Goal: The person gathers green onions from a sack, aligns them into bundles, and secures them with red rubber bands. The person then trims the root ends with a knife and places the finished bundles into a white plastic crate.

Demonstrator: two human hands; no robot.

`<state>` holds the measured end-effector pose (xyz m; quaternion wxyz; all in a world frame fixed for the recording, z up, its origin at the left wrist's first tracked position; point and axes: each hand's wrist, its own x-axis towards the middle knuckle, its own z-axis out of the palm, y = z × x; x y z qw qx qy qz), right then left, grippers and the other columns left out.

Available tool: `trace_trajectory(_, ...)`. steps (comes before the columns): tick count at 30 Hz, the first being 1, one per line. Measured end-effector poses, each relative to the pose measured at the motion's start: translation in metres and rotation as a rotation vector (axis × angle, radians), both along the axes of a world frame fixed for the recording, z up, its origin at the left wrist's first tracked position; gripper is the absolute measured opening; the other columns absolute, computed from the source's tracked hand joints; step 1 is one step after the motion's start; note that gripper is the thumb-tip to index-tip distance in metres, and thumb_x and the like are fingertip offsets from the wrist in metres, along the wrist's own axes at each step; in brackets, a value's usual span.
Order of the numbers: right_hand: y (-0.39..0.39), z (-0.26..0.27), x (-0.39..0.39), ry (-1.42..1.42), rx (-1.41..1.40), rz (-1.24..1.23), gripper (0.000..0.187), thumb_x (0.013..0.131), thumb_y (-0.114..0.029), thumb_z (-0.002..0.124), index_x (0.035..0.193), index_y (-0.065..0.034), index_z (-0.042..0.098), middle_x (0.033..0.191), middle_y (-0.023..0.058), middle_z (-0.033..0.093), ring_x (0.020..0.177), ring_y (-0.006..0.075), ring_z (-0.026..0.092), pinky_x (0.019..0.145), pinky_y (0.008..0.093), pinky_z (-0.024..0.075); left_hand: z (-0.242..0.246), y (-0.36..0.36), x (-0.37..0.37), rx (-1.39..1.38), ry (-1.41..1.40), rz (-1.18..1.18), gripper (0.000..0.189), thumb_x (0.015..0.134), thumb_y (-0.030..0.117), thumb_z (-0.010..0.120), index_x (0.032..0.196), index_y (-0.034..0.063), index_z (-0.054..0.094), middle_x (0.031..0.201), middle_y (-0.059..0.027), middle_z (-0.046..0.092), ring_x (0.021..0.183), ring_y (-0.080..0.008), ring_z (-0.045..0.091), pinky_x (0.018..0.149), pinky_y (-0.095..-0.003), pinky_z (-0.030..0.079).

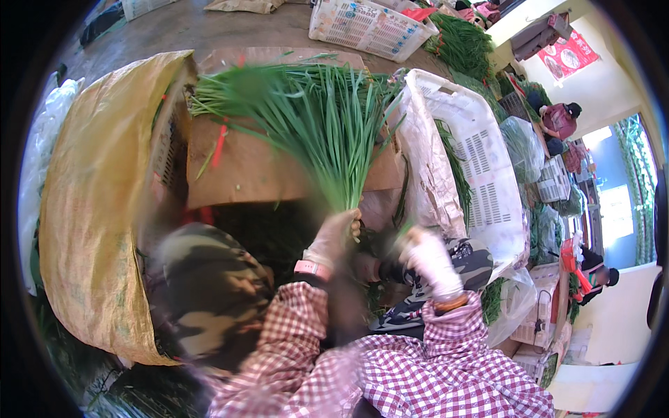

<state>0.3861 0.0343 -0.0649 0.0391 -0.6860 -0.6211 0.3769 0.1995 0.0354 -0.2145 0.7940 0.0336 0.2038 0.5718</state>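
My left hand (334, 235), in a thin pale glove, is closed around the stem ends of a bunch of garlic chives (334, 151). The long green leaves fan upward and away from the fist, over a sheet of brown cardboard (251, 172). Behind them, more chives (214, 96) lie across the cardboard's far side, partly hidden by the bunch. To the right and a little lower is my right hand (428, 258), also gloved and blurred by motion. A smear of green shows at its fingertips, apparently some leaves pinched there. A red tie (219, 143) lies on the cardboard.
A yellow woven sack (94, 209) drapes over a crate at left. On the right stands a white plastic crate (481, 172) with a pale sack (428, 151) over its near edge. Another crate (366, 26) is beyond. Two people (562, 120) work farther right among heaped greens.
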Motion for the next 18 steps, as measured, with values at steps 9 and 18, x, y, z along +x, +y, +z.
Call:
trace_trajectory(9,-0.020,-0.062,-0.079,0.938,0.627,-0.159,0.070,0.100,-0.050,0.049,0.147,0.0009,0.035,0.146,0.0168,0.043,0.137,0.0279,0.040,0.113,0.0402,0.0322,0.039,-0.008,0.015,0.022,-0.112,0.128,0.032,0.094,0.019,0.064,0.119,0.0012,0.056,0.091,-0.0031,0.063,0.075,-0.0122,0.062,0.069,-0.0277,0.054)
trace_trajectory(18,-0.009,-0.030,-0.115,1.436,0.594,-0.240,0.054,0.086,-0.007,0.055,0.138,0.0007,0.045,0.132,0.0139,0.051,0.119,0.0251,0.051,0.099,0.0389,0.0429,0.136,-0.068,0.011,0.037,0.100,0.198,0.023,0.090,0.029,0.064,0.105,0.0110,0.064,0.092,-0.0006,0.066,0.076,-0.0106,0.060,0.070,-0.0254,0.051)
